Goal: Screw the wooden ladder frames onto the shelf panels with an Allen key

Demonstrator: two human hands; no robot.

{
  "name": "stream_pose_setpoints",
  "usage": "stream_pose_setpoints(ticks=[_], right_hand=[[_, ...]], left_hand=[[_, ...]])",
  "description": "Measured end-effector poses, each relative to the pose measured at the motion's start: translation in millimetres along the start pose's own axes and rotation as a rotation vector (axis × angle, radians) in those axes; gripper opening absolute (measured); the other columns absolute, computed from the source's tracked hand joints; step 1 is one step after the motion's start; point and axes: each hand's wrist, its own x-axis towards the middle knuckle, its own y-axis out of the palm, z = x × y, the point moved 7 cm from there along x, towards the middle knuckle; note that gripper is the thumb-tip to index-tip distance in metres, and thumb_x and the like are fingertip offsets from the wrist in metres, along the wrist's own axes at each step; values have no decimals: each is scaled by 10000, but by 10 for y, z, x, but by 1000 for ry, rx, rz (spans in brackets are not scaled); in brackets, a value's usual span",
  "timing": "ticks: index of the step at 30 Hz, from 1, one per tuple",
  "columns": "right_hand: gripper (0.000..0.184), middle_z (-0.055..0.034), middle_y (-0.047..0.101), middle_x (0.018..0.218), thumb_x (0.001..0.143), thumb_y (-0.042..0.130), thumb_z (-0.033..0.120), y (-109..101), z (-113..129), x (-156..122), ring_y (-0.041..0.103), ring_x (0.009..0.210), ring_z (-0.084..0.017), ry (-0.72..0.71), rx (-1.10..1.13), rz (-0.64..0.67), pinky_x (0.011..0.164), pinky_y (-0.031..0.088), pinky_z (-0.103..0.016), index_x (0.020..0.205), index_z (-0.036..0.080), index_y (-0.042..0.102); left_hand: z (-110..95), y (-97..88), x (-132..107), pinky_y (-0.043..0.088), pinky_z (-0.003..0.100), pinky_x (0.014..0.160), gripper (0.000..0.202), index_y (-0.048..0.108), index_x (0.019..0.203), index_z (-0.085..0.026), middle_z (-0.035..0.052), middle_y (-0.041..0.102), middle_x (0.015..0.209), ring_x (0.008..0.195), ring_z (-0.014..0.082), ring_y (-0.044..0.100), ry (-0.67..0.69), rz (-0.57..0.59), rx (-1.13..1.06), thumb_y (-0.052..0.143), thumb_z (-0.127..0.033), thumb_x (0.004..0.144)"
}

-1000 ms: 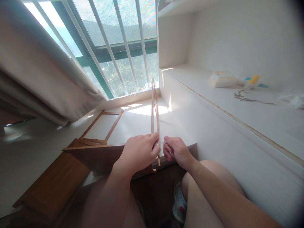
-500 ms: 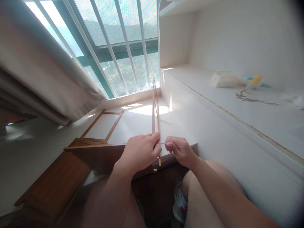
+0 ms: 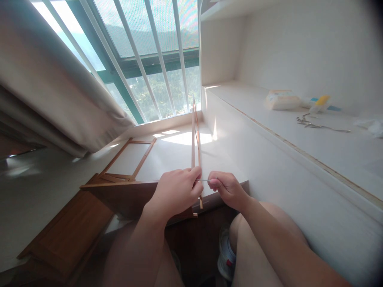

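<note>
My left hand [image 3: 176,191] is closed around the near part of a narrow wooden frame [image 3: 199,151], which stands upright and is seen nearly edge-on. A brown wooden panel [image 3: 128,199] extends left from beneath that hand. Beside it, my right hand [image 3: 226,189] is closed in a fist on a thin metal rod that looks like a hex key [image 3: 204,180]. The rod runs level from the right fist to the frame under my left fingers. Its tip and most of the grip are hidden.
Another wooden frame [image 3: 143,159] lies on the white surface at left, near a larger wooden piece [image 3: 74,227]. On the white ledge [image 3: 251,101] at right are a clear plastic packet [image 3: 283,99], a yellow-tipped item [image 3: 322,100] and loose metal pieces [image 3: 311,124]. A curtain [image 3: 60,87] hangs left.
</note>
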Motion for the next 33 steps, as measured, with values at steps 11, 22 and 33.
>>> stream_pose_setpoints(ticks=[11,22,33], right_hand=[[400,-16,484,671,1003,383,427,-15,-8,14,439,626,-148,-3,8,17,620,366,-292,701,188,493],[518,4,477,514,994,403,451,104,-45,-10,434,505,-120,192,300,-90,553,358,-279,549,189,430],[577,7,465,399,943,437,562,251,-139,-9,404,393,-113,362,642,-98,472,325,-275,495,197,420]], left_hand=[[9,11,-8,309,316,590,170,515,934,-272,-6,682,856,776,227,641,3,0,-11,360,-341,929],[-4,1,2,323,313,590,165,521,929,-270,-3,685,868,777,221,639,-13,21,5,367,-327,924],[-2,7,5,323,311,606,181,518,931,-262,10,684,875,798,221,639,-33,40,-8,352,-333,927]])
